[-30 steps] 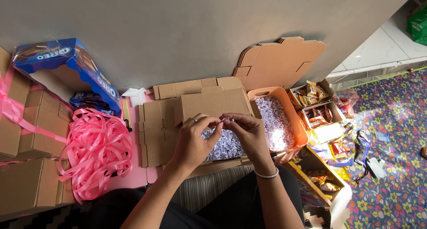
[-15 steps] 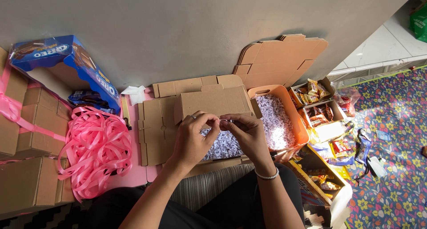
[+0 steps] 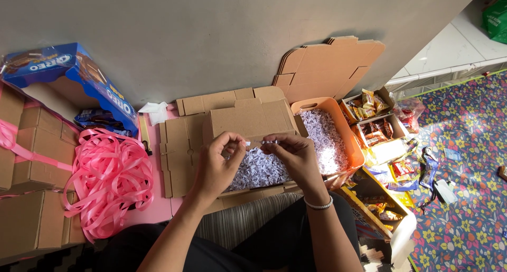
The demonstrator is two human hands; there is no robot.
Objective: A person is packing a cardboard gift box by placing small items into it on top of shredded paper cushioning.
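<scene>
Two hands are held together over one open cardboard box [image 3: 248,121] at centre. Left hand [image 3: 219,163] is mostly curled, thumb and forefinger pinched on one end of a small pale paper strip [image 3: 259,143]; right hand [image 3: 296,157] is likewise curled, pinching the other end, with one white bead bracelet [image 3: 318,205] worn at its wrist. The strip is held between the two hands, just above the box's shredded paper fill [image 3: 261,169]; whether it touches the fill cannot be told. One orange plastic tub [image 3: 351,145], also filled with shreds, is set just right of the box, touching it. One flat unfolded box blank [image 3: 327,66] is leaned on the wall at far right of centre. Flattened cardboard panels [image 3: 177,156] are laid left of the open box. One heap of pink ribbon [image 3: 108,179] is seen at left, near. One blue biscuit carton [image 3: 79,76] is placed far left. At least four closed cardboard boxes [image 3: 37,140] are stacked at left edge, one pink ribbon run across them. Two small trays of snack packets [image 3: 372,119] are set right of the tub; more packets are scattered on one patterned floral mat [image 3: 465,198] at right.
</scene>
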